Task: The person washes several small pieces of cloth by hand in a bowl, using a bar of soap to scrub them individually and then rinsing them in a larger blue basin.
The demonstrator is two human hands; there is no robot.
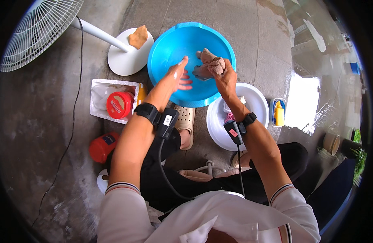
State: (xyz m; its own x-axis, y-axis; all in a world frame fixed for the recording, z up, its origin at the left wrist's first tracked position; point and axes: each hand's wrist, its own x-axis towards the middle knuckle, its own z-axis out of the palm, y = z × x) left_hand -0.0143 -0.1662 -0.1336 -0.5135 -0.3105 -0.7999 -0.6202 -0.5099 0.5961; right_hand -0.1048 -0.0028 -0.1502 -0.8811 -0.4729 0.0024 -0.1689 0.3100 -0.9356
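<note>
A large blue plastic basin (174, 39) stands on the floor in front of me. Bunched up in my right hand (227, 78) is a wet brownish cloth (211, 62), held over the right half of the basin. Part of the cloth hangs down toward the bottom, and whether it touches there I cannot tell. Above the basin's left side, my left hand (178, 76) has its fingers spread, blurred, with nothing in them. White suds cling to its thumb and the back of the hand.
A white basin (215, 133) with small items sits under my right forearm, beside a small tray (278, 112) with yellow pieces. To the left are a white foam box (98, 114), a red-lidded jar (119, 104), a red container (103, 147) and a fan (119, 62) with its cord (73, 121).
</note>
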